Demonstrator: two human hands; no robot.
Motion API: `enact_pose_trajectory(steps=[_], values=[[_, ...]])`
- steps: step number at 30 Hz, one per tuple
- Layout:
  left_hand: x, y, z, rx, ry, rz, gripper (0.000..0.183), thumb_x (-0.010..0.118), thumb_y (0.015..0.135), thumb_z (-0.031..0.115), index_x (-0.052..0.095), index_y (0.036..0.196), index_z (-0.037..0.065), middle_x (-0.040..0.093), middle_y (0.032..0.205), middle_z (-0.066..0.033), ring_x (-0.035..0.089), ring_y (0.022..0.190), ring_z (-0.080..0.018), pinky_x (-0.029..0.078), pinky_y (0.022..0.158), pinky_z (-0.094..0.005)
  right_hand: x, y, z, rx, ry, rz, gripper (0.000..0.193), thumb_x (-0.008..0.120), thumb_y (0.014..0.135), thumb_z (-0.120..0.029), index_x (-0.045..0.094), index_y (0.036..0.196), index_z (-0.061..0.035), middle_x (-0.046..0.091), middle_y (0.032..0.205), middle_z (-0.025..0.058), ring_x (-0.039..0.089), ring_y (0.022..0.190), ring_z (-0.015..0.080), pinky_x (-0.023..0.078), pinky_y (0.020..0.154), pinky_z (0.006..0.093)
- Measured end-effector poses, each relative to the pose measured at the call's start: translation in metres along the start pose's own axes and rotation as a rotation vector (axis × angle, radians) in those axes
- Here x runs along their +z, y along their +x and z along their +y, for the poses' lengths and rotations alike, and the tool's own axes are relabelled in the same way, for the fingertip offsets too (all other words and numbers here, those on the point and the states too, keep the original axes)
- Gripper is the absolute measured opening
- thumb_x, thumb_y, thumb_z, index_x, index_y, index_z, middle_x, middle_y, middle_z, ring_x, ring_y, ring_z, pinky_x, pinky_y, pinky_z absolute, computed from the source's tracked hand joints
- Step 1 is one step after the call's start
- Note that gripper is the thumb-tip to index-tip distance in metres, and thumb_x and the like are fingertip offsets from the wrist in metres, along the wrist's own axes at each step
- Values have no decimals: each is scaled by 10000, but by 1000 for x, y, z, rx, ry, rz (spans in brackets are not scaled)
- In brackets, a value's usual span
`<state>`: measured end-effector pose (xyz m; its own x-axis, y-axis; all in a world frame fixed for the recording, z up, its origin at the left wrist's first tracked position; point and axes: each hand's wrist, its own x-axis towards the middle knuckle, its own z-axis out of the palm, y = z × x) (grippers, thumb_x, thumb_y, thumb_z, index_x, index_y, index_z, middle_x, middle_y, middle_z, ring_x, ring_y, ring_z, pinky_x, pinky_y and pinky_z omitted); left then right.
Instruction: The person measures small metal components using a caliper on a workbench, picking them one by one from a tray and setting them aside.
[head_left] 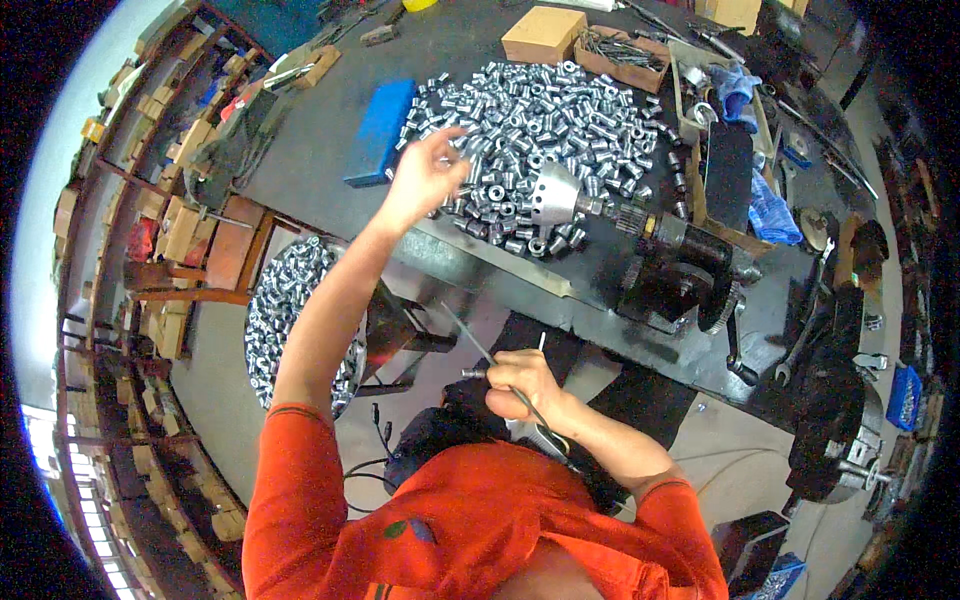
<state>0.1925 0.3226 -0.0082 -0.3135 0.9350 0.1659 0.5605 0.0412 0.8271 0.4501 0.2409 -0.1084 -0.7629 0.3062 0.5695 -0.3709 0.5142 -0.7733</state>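
Note:
My left hand (430,175) is over the near left edge of a large pile of small metal bushings (545,115) on the dark bench. Its fingers are curved and apart, slightly blurred, and I see nothing held between them. Lower down, in front of my body, my right hand (523,385) is closed round a long thin metal rod (466,328), which slants up to the left. A small metal piece (474,373), like a bushing, sticks out beside its fingers. A pale thin tip (542,340) shows above the knuckles.
A cone-headed crank fixture (665,250) is mounted at the bench's front right. Left of the pile lies a blue box (382,135). A round container of bushings (285,300) stands below the bench. Wrenches (800,345) and a tool tray with blue rags (770,205) lie right.

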Motion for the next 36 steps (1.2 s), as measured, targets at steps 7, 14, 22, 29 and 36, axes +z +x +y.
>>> enact_pose_trajectory(steps=[7,14,22,29,36], values=[[-63,-44,-1,126,574,-114,346,639,807,113,571,1129,7,554,605,-30,482,537,-103,419,527,-273,-3,-4,1,131,-38,37,215,596,623,-112,387,581,-85,387,569,66,473,498,248,327,445,363],[-159,-211,-97,-312,553,-139,434,600,735,68,581,1168,29,623,685,-82,588,608,-160,470,596,-300,6,2,-2,110,56,70,268,631,594,-95,368,558,-65,358,538,88,396,442,268,275,428,370],[-156,-249,-113,-436,1168,-406,327,620,687,160,672,1010,157,643,888,-134,630,852,-320,504,732,-421,6,3,1,166,76,60,331,609,664,-209,342,547,-50,333,531,81,368,443,245,248,431,358],[-154,-228,-97,-484,898,-299,242,636,801,221,656,989,70,661,794,-116,653,765,-243,513,670,-359,5,3,1,188,88,78,318,604,678,-208,359,555,-48,345,536,83,366,449,241,253,433,358],[-71,-198,3,-434,-101,-356,245,610,874,94,568,1082,-30,645,888,-62,621,825,-114,494,727,-244,1,2,4,189,116,29,252,623,640,-113,386,586,-47,383,550,95,409,461,259,283,436,363]])
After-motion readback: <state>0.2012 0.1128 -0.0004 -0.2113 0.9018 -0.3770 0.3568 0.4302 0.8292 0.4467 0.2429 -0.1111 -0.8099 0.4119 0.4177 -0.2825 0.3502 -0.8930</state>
